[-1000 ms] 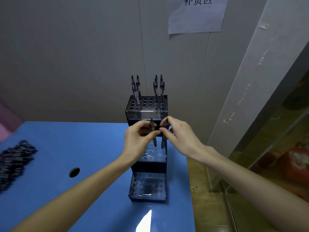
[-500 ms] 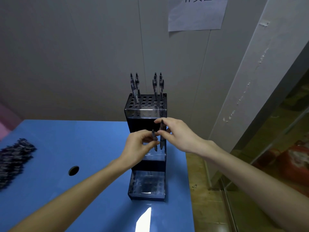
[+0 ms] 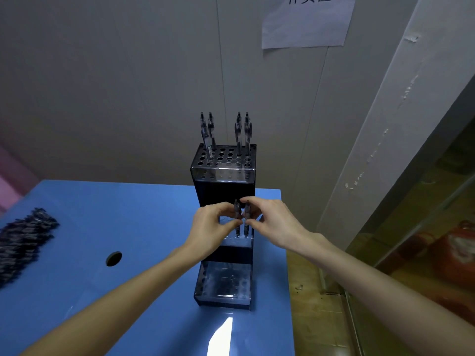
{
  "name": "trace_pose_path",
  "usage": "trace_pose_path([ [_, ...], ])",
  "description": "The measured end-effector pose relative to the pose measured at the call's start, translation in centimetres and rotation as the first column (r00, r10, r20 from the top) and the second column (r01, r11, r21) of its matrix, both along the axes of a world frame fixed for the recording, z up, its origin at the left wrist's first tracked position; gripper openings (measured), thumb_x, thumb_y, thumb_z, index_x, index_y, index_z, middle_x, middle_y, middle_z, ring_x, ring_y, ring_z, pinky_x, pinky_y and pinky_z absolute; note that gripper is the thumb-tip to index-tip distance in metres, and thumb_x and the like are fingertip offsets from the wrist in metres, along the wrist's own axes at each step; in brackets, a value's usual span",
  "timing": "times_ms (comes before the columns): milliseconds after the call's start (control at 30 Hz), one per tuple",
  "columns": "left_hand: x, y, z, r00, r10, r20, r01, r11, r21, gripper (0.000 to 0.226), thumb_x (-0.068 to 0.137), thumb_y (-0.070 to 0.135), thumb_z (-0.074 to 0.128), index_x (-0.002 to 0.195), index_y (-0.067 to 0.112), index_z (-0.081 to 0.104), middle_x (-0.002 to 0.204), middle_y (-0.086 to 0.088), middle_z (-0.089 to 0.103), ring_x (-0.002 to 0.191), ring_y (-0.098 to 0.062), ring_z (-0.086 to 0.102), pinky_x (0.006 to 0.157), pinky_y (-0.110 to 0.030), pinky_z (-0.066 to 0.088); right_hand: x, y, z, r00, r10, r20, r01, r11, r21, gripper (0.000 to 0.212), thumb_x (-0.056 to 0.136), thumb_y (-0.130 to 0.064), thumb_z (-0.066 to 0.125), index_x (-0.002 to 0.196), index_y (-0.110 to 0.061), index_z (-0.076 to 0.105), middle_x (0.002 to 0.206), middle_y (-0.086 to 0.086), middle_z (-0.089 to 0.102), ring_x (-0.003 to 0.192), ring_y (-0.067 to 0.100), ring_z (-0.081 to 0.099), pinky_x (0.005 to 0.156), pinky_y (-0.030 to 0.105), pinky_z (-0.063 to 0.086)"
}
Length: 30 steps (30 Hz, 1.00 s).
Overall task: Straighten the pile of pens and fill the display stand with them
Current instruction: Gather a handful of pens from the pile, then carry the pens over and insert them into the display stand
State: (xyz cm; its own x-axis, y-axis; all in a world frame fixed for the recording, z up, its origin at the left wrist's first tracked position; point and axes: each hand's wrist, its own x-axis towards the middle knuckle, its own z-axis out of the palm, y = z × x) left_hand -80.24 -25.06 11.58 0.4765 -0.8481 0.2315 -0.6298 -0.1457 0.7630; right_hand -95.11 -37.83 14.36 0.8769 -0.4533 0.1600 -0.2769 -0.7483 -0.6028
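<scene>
Both pens (image 3: 246, 219) lowered upright into clear perforated stand (image 3: 223, 163), fingers (image 3: 235, 223) pinching

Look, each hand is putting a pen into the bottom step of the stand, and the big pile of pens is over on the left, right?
Not quite. The head view shows the left hand and right hand each lowering a pen into the middle step of the display stand, not the bottom one. The pile of pens is on the left.

The left hand (image 3: 212, 224) and right hand (image 3: 272, 222) are each pinching an upright pen over the display stand (image 3: 223, 173)'s middle tier. Four pens (image 3: 225, 132) are standing in its top tier, while the pen pile (image 3: 23, 240) is lying on the blue table (image 3: 102, 214).
</scene>
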Motion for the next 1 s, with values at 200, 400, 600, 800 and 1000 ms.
trace_pose_path([
  [200,-1.0,2.2,-1.1,0.981,0.08,0.179,-0.092,0.994,0.057,0.042,0.091,0.038,0.074,0.131,0.029,0.064,0.127,0.016,0.065,0.119,-0.004,0.057,0.097,-0.023,0.048,-1.2,-0.1,-1.5,0.998,-0.01,0.056,0.006,0.997,0.078,0.066,0.097,-0.026,0.066,0.156,-0.022,0.036,0.141,-0.005,0.058,0.129,0.011,0.055,0.103,0.04,0.049],
  [400,0.1,6.5,-2.3,0.916,0.192,0.351,-0.233,0.969,0.076,0.051,0.098,0.048,0.057,0.141,0.021,0.055,0.15,0.005,0.048,0.136,-0.015,0.047,0.112,-0.036,0.041,-0.4,2.8,-1.0,0.925,0.063,0.376,0.012,0.981,-0.192,0.056,0.098,-0.018,0.063,0.151,-0.01,0.046,0.153,0.001,0.047,0.146,0.016,0.039,0.117,0.036,0.037],
  [600,5.2,14.4,-3.8,0.851,0.229,0.473,-0.426,0.828,0.364,0.078,0.098,0.064,0.03,0.16,0.018,0.031,0.169,-0.013,0.017,0.154,-0.032,0.021,0.125,-0.052,0.018,5.1,9.6,-1.2,0.857,0.334,0.393,-0.157,0.895,-0.418,0.057,0.093,-0.013,0.064,0.145,0.002,0.049,0.153,0.014,0.046,0.151,0.031,0.031,0.119,0.048,0.032],
  [800,13.2,24.6,-3.6,0.823,0.319,0.47,-0.554,0.634,0.54,0.094,0.092,0.079,0.015,0.165,0.019,0.014,0.171,-0.012,-0.007,0.158,-0.031,0.002,0.128,-0.049,0.002,12.3,17.8,-4.4,0.895,0.428,0.125,-0.354,0.852,-0.386,0.07,0.093,-0.034,0.056,0.153,-0.002,0.039,0.159,0.014,0.038,0.153,0.032,0.024,0.12,0.05,0.031],
  [1000,21.8,34.8,-2.7,0.808,0.31,0.501,-0.581,0.56,0.59,0.075,0.104,0.063,0.032,0.162,0.017,0.022,0.171,-0.015,-0.002,0.155,-0.032,0.013,0.126,-0.048,0.01,23.2,27.1,-5.3,0.919,0.37,-0.132,-0.392,0.893,-0.222,0.081,0.098,-0.041,0.058,0.16,-0.007,0.018,0.166,0.009,0.019,0.157,0.029,0.008,0.125,0.042,0.015],
])
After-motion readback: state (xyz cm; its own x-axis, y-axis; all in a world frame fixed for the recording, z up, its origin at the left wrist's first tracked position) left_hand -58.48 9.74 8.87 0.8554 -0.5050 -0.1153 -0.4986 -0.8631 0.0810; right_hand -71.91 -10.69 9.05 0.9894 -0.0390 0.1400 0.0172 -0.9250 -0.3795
